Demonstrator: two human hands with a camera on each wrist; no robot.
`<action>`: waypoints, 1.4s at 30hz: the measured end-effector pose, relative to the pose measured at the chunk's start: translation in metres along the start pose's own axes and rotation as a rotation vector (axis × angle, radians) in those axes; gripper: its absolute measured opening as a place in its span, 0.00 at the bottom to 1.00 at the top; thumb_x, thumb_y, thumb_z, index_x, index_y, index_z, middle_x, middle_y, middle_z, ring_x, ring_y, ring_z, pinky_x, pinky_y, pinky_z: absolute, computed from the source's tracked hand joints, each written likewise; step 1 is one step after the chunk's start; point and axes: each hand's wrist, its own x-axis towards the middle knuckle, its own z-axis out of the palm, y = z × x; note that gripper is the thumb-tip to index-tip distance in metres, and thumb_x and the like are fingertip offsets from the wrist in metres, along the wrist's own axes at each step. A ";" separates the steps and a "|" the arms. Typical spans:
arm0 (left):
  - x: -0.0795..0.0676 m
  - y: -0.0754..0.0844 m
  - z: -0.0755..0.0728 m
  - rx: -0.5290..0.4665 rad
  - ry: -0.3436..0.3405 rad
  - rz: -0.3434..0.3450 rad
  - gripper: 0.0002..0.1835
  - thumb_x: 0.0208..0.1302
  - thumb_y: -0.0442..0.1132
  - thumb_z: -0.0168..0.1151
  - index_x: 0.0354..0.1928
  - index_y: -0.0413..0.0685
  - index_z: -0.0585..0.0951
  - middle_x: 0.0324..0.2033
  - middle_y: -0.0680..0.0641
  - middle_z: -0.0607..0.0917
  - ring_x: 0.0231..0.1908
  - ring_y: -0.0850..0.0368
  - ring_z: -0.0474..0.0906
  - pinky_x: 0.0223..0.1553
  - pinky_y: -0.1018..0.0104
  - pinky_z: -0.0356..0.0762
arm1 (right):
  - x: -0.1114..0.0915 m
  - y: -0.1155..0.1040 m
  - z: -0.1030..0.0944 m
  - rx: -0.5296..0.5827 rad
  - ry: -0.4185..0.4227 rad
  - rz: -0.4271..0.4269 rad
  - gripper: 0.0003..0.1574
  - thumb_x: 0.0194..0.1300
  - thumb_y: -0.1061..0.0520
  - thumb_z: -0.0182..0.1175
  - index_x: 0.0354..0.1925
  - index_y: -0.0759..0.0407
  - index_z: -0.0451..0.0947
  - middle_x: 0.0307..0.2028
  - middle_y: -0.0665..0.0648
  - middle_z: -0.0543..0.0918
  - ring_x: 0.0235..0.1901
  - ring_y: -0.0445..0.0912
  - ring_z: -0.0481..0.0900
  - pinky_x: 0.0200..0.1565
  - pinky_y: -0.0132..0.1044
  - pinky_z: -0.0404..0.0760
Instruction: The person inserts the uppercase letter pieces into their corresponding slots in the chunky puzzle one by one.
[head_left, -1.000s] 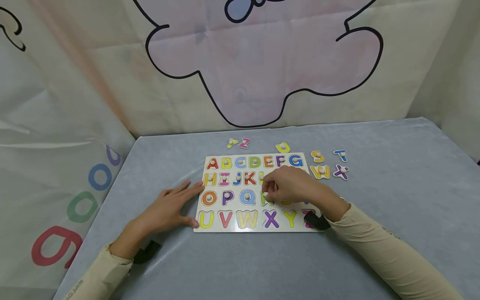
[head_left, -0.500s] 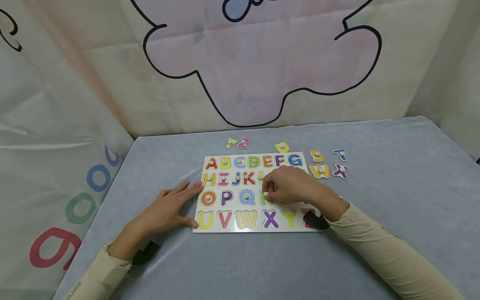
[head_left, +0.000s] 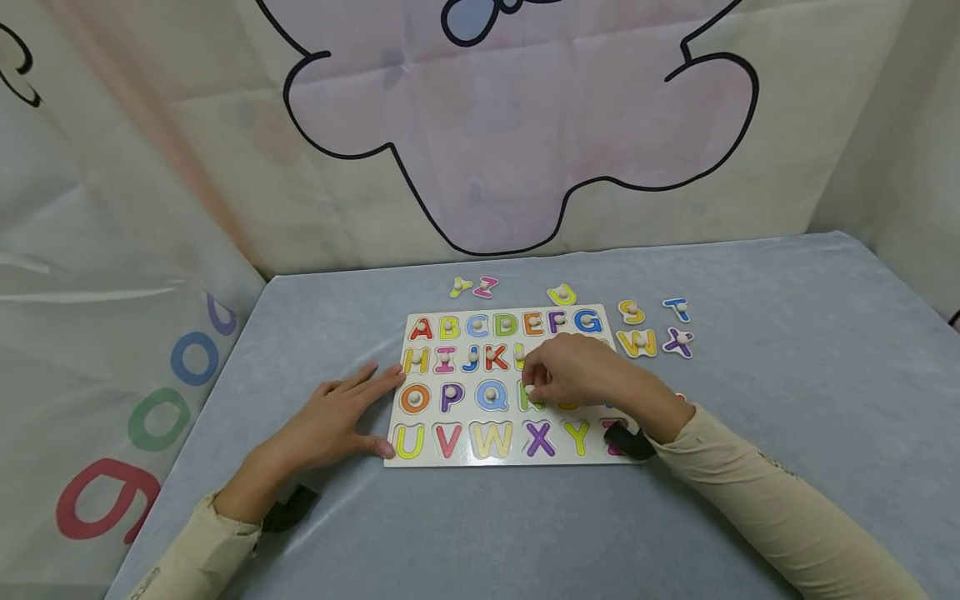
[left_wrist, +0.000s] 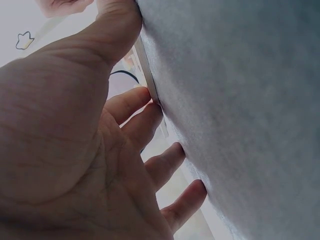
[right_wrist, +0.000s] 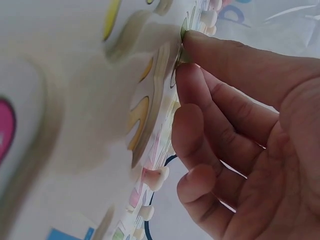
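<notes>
A white alphabet puzzle board point(head_left: 461, 418) lies on the table, its upper rows holding letter pieces with small knobs. My right hand point(head_left: 573, 367) pinches the knob of the green R piece point(head_left: 524, 400) between thumb and index finger, over the third row; its other fingers curl loosely in the right wrist view. Part of that row is hidden beneath the hand. My left hand point(head_left: 333, 421) rests with fingers spread at the board's left edge, fingertips and thumb right against it. In the left wrist view the left fingertips point(left_wrist: 156, 115) meet the board's side and the cloth.
Beyond the board lie the Y piece point(head_left: 460, 287), Z piece point(head_left: 485, 287) and U piece point(head_left: 562, 294). To its right are the S point(head_left: 632, 312), T point(head_left: 677, 309), W point(head_left: 637, 342) and X pieces point(head_left: 678, 342). A grey cloth point(head_left: 480, 533) covers the table.
Both hands keep their places, the right one still pinching the R piece's knob. Only the head view has shifted slightly.
</notes>
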 end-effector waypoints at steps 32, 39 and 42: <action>0.000 0.001 -0.001 0.010 -0.001 0.011 0.58 0.45 0.65 0.73 0.78 0.60 0.58 0.77 0.51 0.61 0.77 0.42 0.52 0.66 0.36 0.58 | -0.054 0.077 -0.094 0.062 0.234 0.131 0.19 0.63 0.52 0.69 0.53 0.48 0.85 0.37 0.49 0.85 0.38 0.46 0.76 0.33 0.38 0.74; -0.001 0.002 -0.002 0.007 -0.006 0.003 0.57 0.45 0.65 0.73 0.77 0.60 0.59 0.77 0.52 0.61 0.77 0.41 0.52 0.65 0.34 0.58 | -0.048 0.106 -0.090 0.117 0.233 0.180 0.18 0.63 0.54 0.68 0.52 0.53 0.85 0.38 0.53 0.85 0.37 0.47 0.77 0.32 0.37 0.75; -0.001 0.002 -0.002 0.008 -0.004 0.005 0.57 0.45 0.65 0.73 0.77 0.60 0.59 0.77 0.52 0.61 0.77 0.42 0.52 0.65 0.34 0.58 | -0.042 0.123 -0.082 0.153 0.205 0.202 0.19 0.63 0.52 0.68 0.52 0.55 0.84 0.39 0.54 0.85 0.37 0.48 0.77 0.33 0.38 0.75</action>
